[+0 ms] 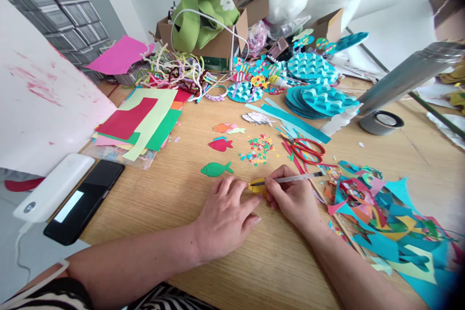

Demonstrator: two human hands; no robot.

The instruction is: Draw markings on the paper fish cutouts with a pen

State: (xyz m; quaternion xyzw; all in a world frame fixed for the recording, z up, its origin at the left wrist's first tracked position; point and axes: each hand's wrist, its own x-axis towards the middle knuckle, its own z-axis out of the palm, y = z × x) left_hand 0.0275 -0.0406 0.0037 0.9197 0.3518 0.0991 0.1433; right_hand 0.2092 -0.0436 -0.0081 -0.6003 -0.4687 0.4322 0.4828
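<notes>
My right hand [292, 198] is closed around a slim pen [300, 178], its tip resting on a small yellow paper fish [257, 185] on the table. My left hand [228, 213] lies flat with fingers spread, its fingertips at the near edge of the yellow fish. Part of that fish is hidden by my fingers. Beyond my hands lie a green paper fish [217, 169], a red paper fish [220, 144], an orange paper fish [221, 128] and white paper fish [257, 118]. Paper confetti dots [259, 149] are heaped beside them.
Red-handled scissors [307, 150] lie beyond my right hand, and paper scraps [385, 213] spread at right. Coloured paper sheets [140, 121], a phone [85, 203] and a white power bank [54, 186] are at left. Teal scalloped discs [319, 100] and a leaning metal flask [403, 77] stand behind.
</notes>
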